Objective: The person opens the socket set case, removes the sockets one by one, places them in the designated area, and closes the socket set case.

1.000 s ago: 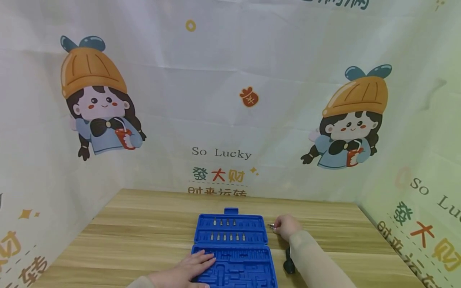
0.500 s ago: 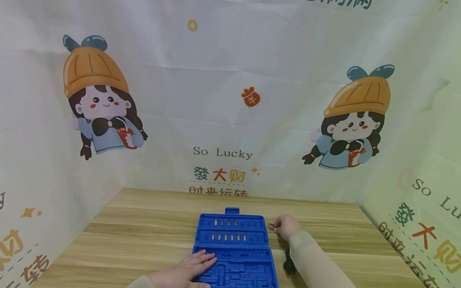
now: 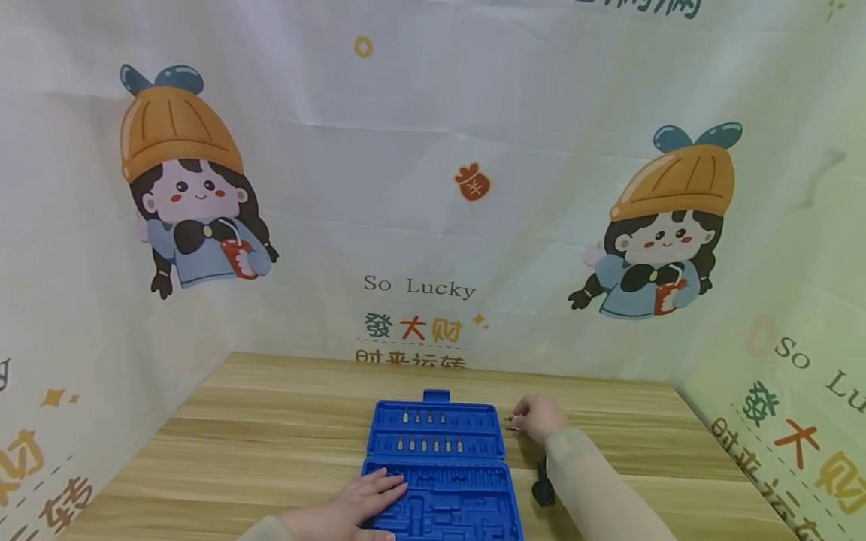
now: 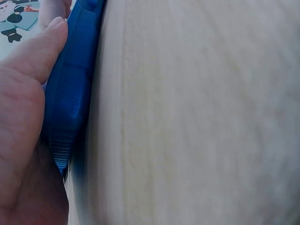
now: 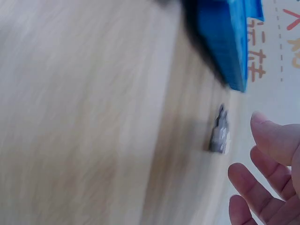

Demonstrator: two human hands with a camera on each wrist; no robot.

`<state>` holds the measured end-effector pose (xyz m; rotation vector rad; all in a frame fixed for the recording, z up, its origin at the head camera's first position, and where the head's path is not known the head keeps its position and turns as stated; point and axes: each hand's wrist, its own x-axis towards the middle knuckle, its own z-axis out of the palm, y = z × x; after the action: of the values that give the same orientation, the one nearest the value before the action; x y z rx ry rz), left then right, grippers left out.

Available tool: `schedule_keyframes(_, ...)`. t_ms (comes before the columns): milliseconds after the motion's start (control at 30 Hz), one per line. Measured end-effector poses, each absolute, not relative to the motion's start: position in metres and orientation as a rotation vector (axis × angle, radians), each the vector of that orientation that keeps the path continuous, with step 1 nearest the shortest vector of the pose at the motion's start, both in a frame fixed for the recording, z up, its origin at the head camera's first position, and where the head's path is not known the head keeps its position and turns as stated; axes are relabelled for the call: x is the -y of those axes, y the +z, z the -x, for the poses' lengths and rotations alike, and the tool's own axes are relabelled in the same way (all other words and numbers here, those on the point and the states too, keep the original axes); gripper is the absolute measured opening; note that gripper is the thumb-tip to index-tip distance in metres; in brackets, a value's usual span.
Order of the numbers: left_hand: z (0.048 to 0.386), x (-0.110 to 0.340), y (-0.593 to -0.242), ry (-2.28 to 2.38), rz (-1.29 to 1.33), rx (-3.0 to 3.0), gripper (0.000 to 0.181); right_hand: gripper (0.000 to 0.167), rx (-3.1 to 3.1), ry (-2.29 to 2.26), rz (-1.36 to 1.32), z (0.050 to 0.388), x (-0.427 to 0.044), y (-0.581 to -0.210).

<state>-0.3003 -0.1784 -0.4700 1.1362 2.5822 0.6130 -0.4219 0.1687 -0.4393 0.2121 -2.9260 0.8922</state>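
My left hand [image 3: 358,503] lies with its fingers straight on the left side of an open blue plastic tool case [image 3: 467,515]. In the left wrist view, the thumb [image 4: 47,44] rests along the blue case's edge [image 4: 75,79]. Screwdriver bits [image 3: 424,444] stand in two rows in the far half of the case. To the right of the case, small metal bits [image 5: 219,133] lie on the table. Close by, my right hand [image 3: 541,418] hovers with thumb and fingers apart; in the right wrist view no bit is between them.
A black object [image 3: 543,492] shows beside the right sleeve. The wooden table [image 3: 271,421] ends at a printed cloth backdrop [image 3: 304,188] at the back and sides. Moulded recesses cover the near half of the case.
One second ago the right fingertips were at a metal bit beside the case; now the hand has drawn slightly up and away, leaving bits on the table. The left hand keeps its place.
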Motion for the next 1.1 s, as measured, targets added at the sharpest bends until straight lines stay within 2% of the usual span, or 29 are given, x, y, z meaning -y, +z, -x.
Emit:
schedule_keyframes(467, 0.309, 0.184, -0.482, 0.635, -1.175, -2.552, 0.067, 0.017, 2.748, 1.354, -0.077, 0.423, -0.118, -0.434)
schedule_keyframes(733, 0.302, 0.18, -0.469, 0.592, -1.173, -2.593, 0.064, 0.02, 2.693, 1.522, -0.08, 0.42, -0.082, -0.45)
schedule_keyframes(900, 0.303, 0.18, -0.471, 0.563, -1.199, -2.62, 0.064, 0.019, 2.727, 1.444, -0.082, 0.419, -0.069, -0.459)
schedule_keyframes(1100, 0.309, 0.183, -0.475, 0.552, -1.27, -2.611, 0.064, 0.02, 2.829, 1.224, -0.048, 0.406, -0.062, -0.451)
